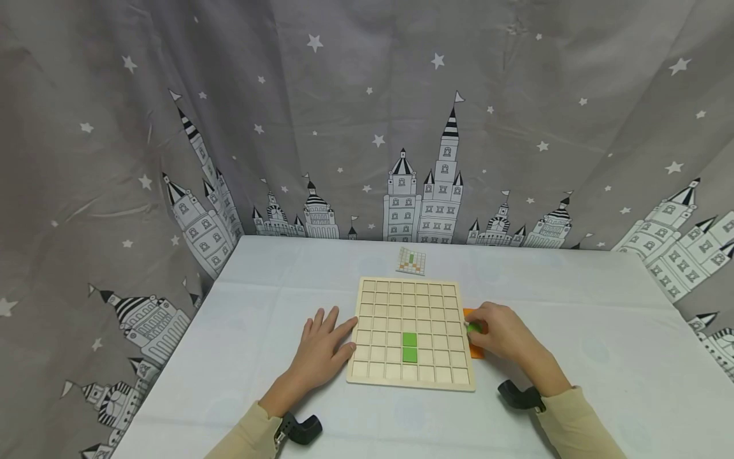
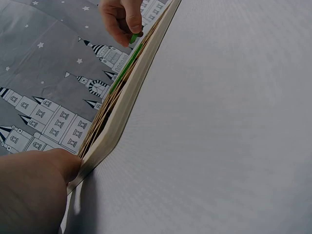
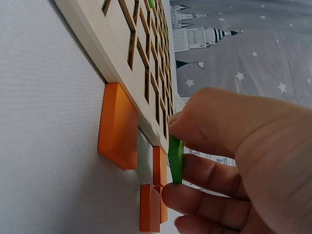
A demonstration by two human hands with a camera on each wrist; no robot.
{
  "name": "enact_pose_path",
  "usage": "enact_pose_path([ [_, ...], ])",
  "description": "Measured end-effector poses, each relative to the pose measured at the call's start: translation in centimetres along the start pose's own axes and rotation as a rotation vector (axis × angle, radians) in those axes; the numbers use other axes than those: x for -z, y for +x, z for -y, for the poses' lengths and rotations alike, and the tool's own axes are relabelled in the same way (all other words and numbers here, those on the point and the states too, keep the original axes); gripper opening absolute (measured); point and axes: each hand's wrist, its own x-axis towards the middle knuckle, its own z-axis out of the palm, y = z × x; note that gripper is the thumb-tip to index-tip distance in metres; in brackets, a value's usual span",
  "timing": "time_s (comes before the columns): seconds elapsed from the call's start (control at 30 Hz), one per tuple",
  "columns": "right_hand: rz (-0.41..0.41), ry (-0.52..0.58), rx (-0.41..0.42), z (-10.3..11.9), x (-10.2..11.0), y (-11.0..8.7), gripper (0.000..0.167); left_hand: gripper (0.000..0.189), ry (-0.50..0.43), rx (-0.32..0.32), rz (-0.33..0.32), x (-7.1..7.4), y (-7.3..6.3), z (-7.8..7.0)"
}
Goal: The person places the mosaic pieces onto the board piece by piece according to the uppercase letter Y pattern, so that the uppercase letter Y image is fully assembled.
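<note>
A square wooden grid board (image 1: pixel 381 376) lies on the white table, and two green square tiles (image 1: pixel 410 339) sit one below the other in its cells. My left hand (image 1: pixel 322 349) rests at the board's left edge with fingers spread, thumb and index touching the rim. Beyond the board's right edge, my right hand (image 1: pixel 504 331) pinches another green tile (image 3: pixel 175 161) between thumb and fingers, held up off the table. Several orange tiles (image 3: pixel 118 129) lie along that edge beneath it, partly hidden by the hand in the head view.
A small pattern card (image 1: pixel 411 261) with coloured squares lies behind the board. White cloth (image 1: pixel 275 306) covers the table. Behind it hangs a grey curtain (image 1: pixel 344 83) printed with castles and stars. A black wrist camera (image 1: pixel 518 395) sits on each forearm.
</note>
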Motion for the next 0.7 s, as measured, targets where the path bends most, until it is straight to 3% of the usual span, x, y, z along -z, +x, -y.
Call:
enact_pose_path([
  [0.7, 0.003, 0.009, 0.008, 0.32, 0.14, 0.05, 0.023, 0.048, 0.004, -0.002, -0.001, -0.16, 0.10, 0.23],
])
